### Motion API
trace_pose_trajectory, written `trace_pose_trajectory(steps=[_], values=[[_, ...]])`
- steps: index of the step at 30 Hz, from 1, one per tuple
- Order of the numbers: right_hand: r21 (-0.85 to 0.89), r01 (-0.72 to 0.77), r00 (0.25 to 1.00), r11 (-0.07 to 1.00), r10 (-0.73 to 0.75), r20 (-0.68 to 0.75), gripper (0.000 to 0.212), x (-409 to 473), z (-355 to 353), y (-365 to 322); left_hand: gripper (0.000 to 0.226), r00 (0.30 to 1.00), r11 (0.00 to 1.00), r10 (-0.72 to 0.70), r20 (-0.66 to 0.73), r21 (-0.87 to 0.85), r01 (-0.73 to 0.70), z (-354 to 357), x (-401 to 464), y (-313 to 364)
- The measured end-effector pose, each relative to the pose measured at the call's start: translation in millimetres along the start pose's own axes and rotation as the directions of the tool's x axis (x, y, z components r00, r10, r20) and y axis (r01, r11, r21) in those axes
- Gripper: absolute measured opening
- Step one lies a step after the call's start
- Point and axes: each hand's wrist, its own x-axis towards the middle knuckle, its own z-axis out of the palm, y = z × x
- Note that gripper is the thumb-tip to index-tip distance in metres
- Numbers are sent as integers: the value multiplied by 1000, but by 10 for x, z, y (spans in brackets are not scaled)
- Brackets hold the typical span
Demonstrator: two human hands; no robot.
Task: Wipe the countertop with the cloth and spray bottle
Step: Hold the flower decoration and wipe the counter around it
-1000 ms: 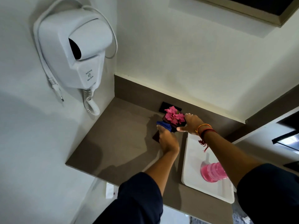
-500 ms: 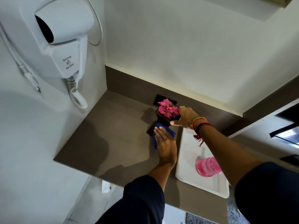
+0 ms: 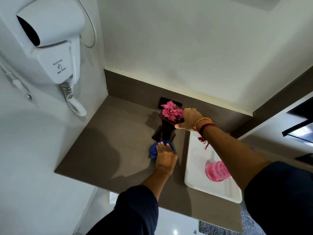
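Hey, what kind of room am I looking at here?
Probably a hotel-style bathroom or vanity area. A wall-hung hair dryer with a coiled cord is mounted beside a brown countertop, where a white tray holds a pink cup, next to a vase of pink flowers.

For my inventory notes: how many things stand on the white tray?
1: a pink bottle stands on the tray, near its front end. The right arm crosses over the tray, so something small may be hidden behind it.
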Motion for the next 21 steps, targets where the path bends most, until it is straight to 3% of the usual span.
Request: trace_pose_trajectory(steps=[3, 5, 7, 9, 11, 14, 17, 21], values=[[-9, -1, 1000, 1000, 1, 17, 62, -44, -38, -35, 40, 999, 984, 24, 40, -175, -17, -170, -6, -251], [-26, 2, 1000, 1000, -1, 23, 62, -76, -55, -54, 23, 978, 900, -210, -11, -394, 189, -319, -40, -391], [-21, -3, 1000, 1000, 4, 27, 62, -69, -55, -66, 24, 870, 704, -492, 0, -588, 398, -460, -50, -435], [-18, -10, 1000, 1000, 10, 21, 63, -75, -106, -103, 42, 803, 568, -596, -11, -713, 411, -517, 54, -436], [23, -12, 1000, 1000, 12, 7, 62, -69, -188, -98, 57, 847, 642, -526, -82, -691, 332, -579, 139, -336], [8, 3, 1000, 1000, -3, -2, 63, -36, -79, -53, 63, 922, 828, -375, -101, -483, 284, -406, 211, -80], [1, -19, 1000, 1000, 19, 12, 63, 9, 64, -1, 61, 923, 870, -378, -74, -369, 326, -130, 203, 66], [28, 6, 1000, 1000, -5, -23, 63, 8, 21, -11, 55, 955, 929, -296, -32, -241, 280, -30, 177, 52]])
